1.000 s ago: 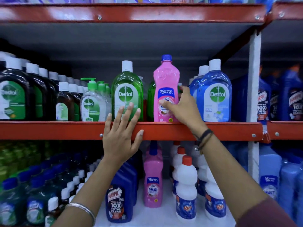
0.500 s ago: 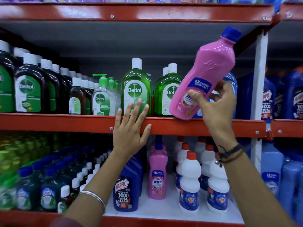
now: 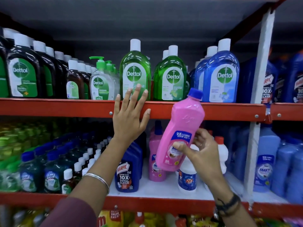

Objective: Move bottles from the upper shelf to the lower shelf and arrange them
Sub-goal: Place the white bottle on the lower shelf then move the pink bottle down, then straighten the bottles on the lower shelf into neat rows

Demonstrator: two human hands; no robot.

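Observation:
My right hand (image 3: 202, 154) grips a pink bottle (image 3: 182, 126) with a blue cap by its lower label. The bottle hangs tilted to the right in front of the lower shelf (image 3: 164, 190), its cap level with the upper shelf's red edge (image 3: 65, 107). Another pink bottle (image 3: 155, 154) of the same kind stands on the lower shelf behind it, partly hidden. My left hand (image 3: 129, 118) lies flat with spread fingers against the upper shelf's edge, holding nothing. Green Dettol bottles (image 3: 135, 74) stand on the upper shelf.
On the upper shelf stand dark Dettol bottles (image 3: 24, 71), a pump bottle (image 3: 101, 82) and blue Dettol bottles (image 3: 223, 76). The lower shelf carries a blue Harpic bottle (image 3: 127, 174), white red-capped bottles (image 3: 186, 176) and rows of small bottles at left. A white upright post (image 3: 259, 99) bounds the bay.
My right hand has lifted the pink bottle off the upper shelf, swung it out tilted, and lowered it in front of the lower shelf. My left hand stays on the shelf edge.

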